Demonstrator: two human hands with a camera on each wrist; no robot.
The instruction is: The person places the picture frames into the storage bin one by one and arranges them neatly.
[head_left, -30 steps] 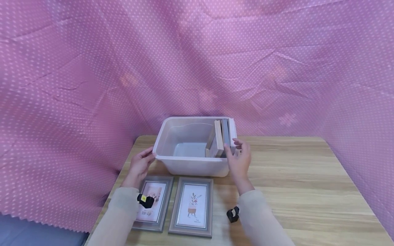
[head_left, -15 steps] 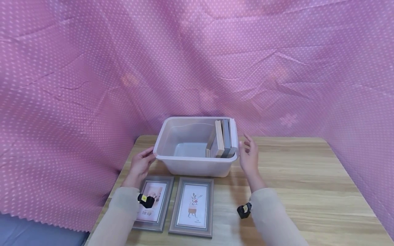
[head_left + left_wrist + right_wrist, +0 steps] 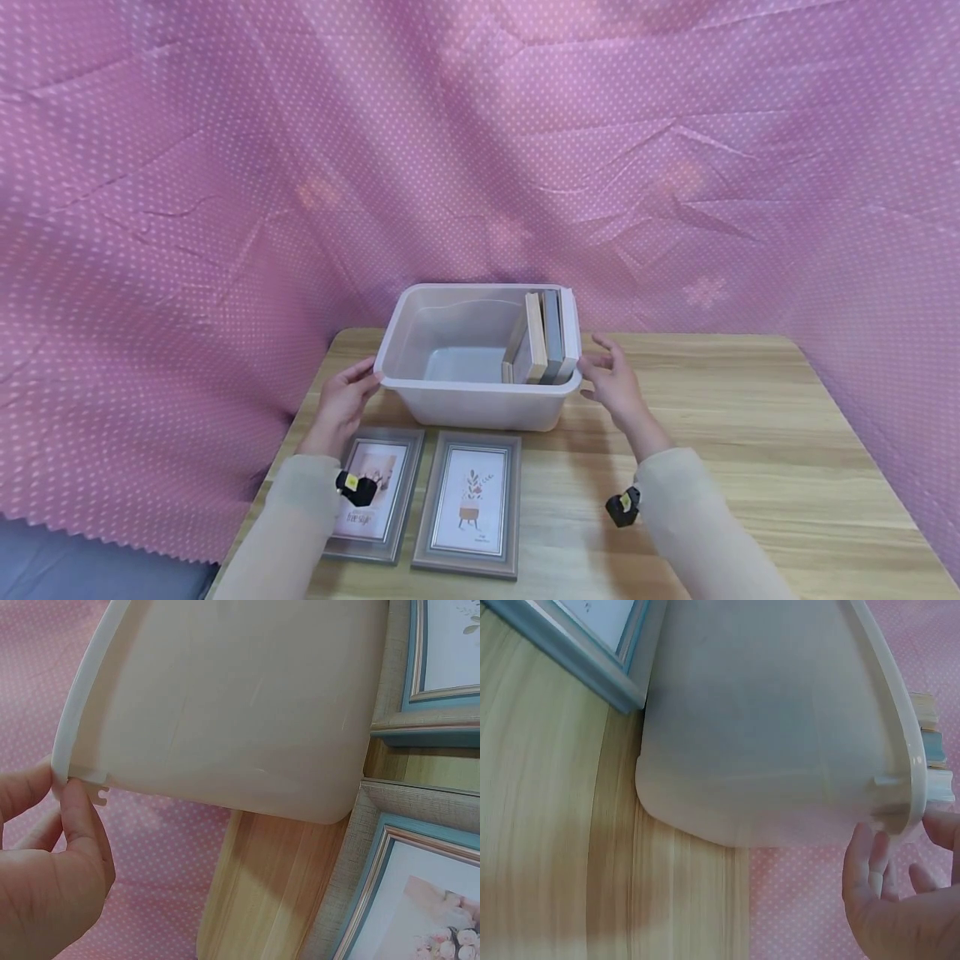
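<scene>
A whitish plastic bin [image 3: 480, 408] stands at the table's back. My left hand [image 3: 343, 407] pinches its left rim, thumb above and fingers beneath, as the left wrist view shows. My right hand [image 3: 611, 383] is at the right rim, fingers spread and loosely bent, with fingertips right at the edge in the right wrist view. Inside the bin, several picture frames stand on edge at the right end: a cream-edged frame [image 3: 536, 337], a grey-blue frame [image 3: 553, 337] and a white frame [image 3: 570, 337]. The left part of the bin's floor shows bare.
Two grey picture frames lie face up before the bin: a plant-print frame [image 3: 467, 504] and a "free style" frame [image 3: 386, 500], partly under my left forearm. The wooden table [image 3: 750, 450] extends right. A pink dotted cloth [image 3: 480, 167] hangs behind and at both sides.
My right hand has left the upright frames and moved right to the bin's outer rim. The white frame, partly covered by that hand before, now shows fully. The left hand keeps its place.
</scene>
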